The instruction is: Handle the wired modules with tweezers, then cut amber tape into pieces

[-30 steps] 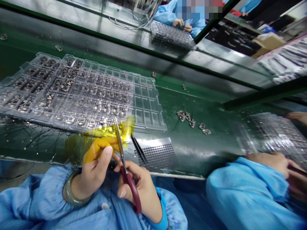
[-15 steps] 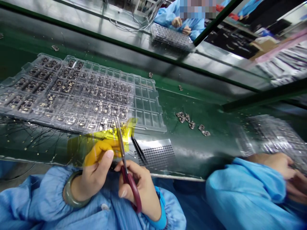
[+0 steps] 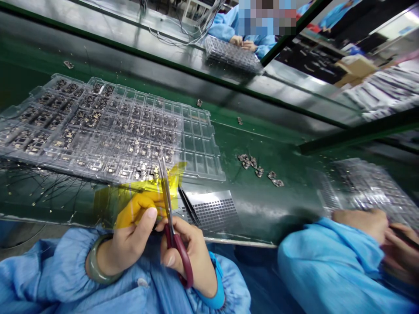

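Note:
Between the thumb and fingers of my left hand (image 3: 135,231) is a sheet of clear yellow film (image 3: 178,174), its fingers seen through the film. My right hand (image 3: 188,246) is closed around the dark red handles of a pair of scissors (image 3: 167,200). The scissor blades point up and away, slightly parted, against the film's right part; whether they are cutting is unclear. Black tweezers (image 3: 189,205) lie just right of the film. They rest beside a sheet with rows of small dark rectangles (image 3: 216,211).
Clear plastic trays (image 3: 199,144) with small circuit boards cover the left of the green bench. Several small metal parts (image 3: 252,161) lie right of them. Thin black wires (image 3: 49,183) spread at the left front. A co-worker's hands (image 3: 363,226) are at the right; another person sits opposite.
The view has shifted slightly. My hands, the film and the scissors keep nearly the same pose. The co-worker's hands at the right have moved, and the person opposite has brought both hands together.

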### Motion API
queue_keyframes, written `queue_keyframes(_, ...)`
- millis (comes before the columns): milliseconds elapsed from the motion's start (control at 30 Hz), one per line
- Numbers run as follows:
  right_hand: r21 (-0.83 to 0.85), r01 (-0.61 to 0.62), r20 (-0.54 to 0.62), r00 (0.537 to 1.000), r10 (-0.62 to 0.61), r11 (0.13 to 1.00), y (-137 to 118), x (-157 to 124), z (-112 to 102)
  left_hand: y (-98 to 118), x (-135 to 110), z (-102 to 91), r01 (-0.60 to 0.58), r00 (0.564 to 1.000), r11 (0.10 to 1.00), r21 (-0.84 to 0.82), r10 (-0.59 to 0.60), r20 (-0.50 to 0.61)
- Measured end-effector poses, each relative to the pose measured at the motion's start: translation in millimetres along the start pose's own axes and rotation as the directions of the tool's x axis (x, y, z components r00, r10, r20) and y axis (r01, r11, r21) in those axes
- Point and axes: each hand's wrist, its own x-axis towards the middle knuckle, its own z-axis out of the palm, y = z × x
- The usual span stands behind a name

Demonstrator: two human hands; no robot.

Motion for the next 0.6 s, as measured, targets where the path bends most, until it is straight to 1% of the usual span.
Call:
queue_keyframes(233, -0.031, 0.009, 0.005, 1.000, -0.009, 0.999, 2.3, 1.2, -0.7, -2.4, -1.5, 1.4, 0.021, 1.000, 1.000, -0.007, -0.021, -0.010)
queue_keyframes(333, -0.064, 0.020, 0.041, 0.999, -0.018, 0.998, 1.8, 1.2, -3.4, -1.3, 0.7, 2.9, 0.037, 0.999, 0.998, -0.044, -0.038, -0.031)
queue_keyframes(467, -0.208, 0.076, 0.127, 0.991, -0.050, 0.975, -0.9, -0.7, -9.4, -2.7, 5.2, 4.9, 0.108, 0.992, 0.986, -0.125, -0.116, -0.053)
queue_keyframes(533, -0.306, 0.123, 0.149, 0.986, -0.080, 0.944, -1.8, -2.3, -11.2, -4.7, 7.2, 5.8, 0.144, 0.987, 0.972, -0.186, -0.156, -0.050)
queue_keyframes(600, -0.382, 0.155, 0.161, 0.982, -0.100, 0.911, -1.8, -3.9, -11.3, -5.7, 9.1, 6.7, 0.155, 0.983, 0.955, -0.252, -0.175, -0.057)
